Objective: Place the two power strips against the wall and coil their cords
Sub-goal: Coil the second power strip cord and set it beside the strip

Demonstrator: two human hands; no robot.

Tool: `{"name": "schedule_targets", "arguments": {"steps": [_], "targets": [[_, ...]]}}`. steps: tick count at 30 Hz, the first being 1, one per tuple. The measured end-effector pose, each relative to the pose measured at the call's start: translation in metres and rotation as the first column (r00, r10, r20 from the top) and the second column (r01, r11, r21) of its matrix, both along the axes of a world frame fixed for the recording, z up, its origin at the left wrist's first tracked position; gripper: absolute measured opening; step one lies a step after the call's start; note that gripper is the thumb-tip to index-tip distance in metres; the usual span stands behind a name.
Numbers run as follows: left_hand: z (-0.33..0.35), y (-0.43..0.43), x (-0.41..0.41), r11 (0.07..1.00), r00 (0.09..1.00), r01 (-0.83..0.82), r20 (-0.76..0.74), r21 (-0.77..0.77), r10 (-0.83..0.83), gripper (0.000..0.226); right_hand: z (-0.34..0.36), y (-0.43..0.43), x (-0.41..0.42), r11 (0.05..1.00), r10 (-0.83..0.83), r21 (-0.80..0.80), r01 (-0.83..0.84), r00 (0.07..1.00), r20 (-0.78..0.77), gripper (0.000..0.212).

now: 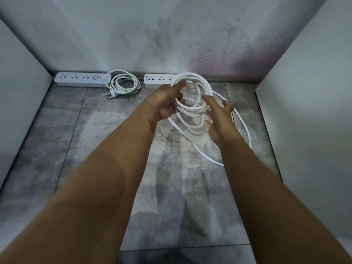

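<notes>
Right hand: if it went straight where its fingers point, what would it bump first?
Probably the coiled cord that the left hand holds; the right hand's fingers point into its loops. Depth is hard to judge.

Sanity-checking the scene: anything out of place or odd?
The wall is blotched with dark speckled stains. A long loop of the right cord lies loose on the floor while the left hand grips its coils, right hand touching. The left cord sits coiled.
</notes>
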State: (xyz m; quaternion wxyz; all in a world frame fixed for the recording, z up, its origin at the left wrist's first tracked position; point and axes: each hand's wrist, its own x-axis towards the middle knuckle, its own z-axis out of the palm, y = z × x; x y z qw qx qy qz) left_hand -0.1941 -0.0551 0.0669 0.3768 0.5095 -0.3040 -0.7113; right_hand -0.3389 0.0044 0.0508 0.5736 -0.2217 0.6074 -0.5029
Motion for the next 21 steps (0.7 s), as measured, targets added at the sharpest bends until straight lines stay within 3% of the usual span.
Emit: {"name": "schedule_targets", "arguments": {"steps": [2, 6, 10, 12, 14, 18, 21], "targets": [[-0.001, -0.001, 0.002, 0.993, 0.991, -0.116, -0.057, 0.027, 0.117, 0.021, -0.007, 0.010, -0.001, 0.998, 0.019, 0.066, -0.016, 0.999, -0.038, 0.087], [-0.006, 0.003, 0.010, 0.987, 0.983, -0.151, -0.097, 0.058, 0.156, 0.025, -0.010, 0.022, 0.001, 0.971, 0.097, 0.234, -0.057, 0.982, -0.165, 0.046], [0.000, 0.014, 0.009, 0.998, 0.993, 0.000, -0.118, 0.065, 0.007, 0.030, -0.008, 0.023, 0.011, 0.962, 0.160, 0.211, -0.173, 0.984, 0.079, 0.077], [0.003, 0.019, 0.011, 0.996, 0.991, 0.085, -0.109, 0.040, -0.080, 0.031, -0.003, 0.018, 0.013, 0.970, 0.186, 0.159, -0.185, 0.982, 0.005, 0.084], [0.007, 0.023, 0.012, 0.985, 0.983, 0.170, -0.071, 0.009, -0.169, 0.031, 0.002, 0.013, 0.011, 0.974, 0.202, 0.111, -0.195, 0.978, -0.048, 0.084], [0.011, 0.027, 0.014, 0.963, 0.965, 0.256, 0.079, -0.080, -0.250, 0.021, 0.016, 0.013, 0.005, 0.959, 0.282, -0.032, -0.281, 0.946, 0.160, 0.085], [0.013, 0.026, 0.013, 0.934, 0.932, 0.321, 0.230, -0.158, -0.282, 0.013, 0.012, 0.013, 0.005, 0.958, 0.286, -0.037, -0.283, 0.948, 0.142, 0.076]]}}
